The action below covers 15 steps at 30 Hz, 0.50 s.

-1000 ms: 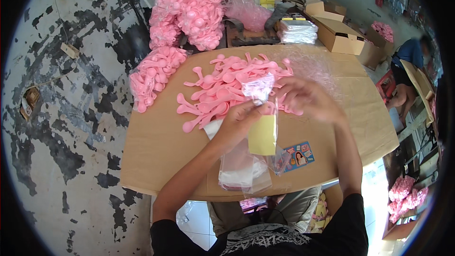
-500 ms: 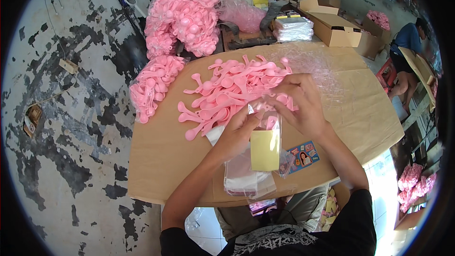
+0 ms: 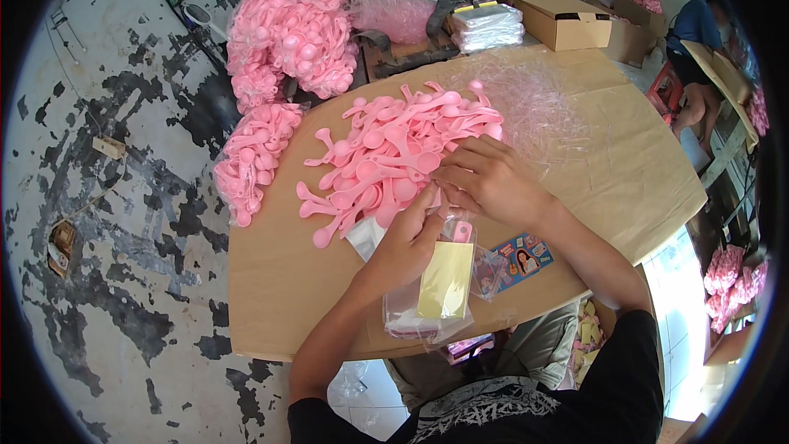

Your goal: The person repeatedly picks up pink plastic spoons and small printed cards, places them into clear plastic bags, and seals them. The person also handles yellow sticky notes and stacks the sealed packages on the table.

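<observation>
Brown-topped table point(image 3: 279, 296) bears pink spoon heap point(image 3: 382, 160). At heap's near edge: left hand point(image 3: 415, 234), thumb and fingers pinching clear bag point(image 3: 450, 236) near its top; right hand point(image 3: 495, 185) alongside, fingers bunched, grip unclear. Bag nearer the person than heap, yellow card point(image 3: 445, 281) inside.

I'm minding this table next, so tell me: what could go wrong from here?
The right hand is close against the pink spoons, so a knuckle might knock some loose. The clear bags lie below the yellow card, close to the near edge of the brown table; a brush from the left hand could perhaps slide them off. The loose clear strands beside the spoons might tangle among them.
</observation>
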Tool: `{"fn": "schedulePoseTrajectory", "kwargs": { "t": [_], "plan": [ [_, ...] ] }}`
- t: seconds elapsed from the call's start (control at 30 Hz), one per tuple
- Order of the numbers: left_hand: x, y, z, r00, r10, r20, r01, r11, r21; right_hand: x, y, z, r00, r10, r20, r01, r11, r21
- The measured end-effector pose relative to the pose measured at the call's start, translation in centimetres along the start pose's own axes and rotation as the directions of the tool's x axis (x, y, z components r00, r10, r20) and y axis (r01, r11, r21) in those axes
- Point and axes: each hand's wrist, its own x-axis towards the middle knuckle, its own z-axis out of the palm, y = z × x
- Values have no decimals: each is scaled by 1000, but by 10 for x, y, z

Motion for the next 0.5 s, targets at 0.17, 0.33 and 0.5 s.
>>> {"fn": "schedulePoseTrajectory", "kwargs": {
  "t": [0.17,0.33,0.5],
  "plan": [
    [4,-11,-2,995,31,99,-43,991,123,-2,7,-4,997,11,71,-14,999,38],
    [-1,10,-1,992,96,86,-99,994,40,10,20,-35,899,435,54,-393,746,538],
    [4,15,-4,995,-52,-82,22,943,-333,-18,88,-108,927,363,97,-301,563,770]
  ]
}}
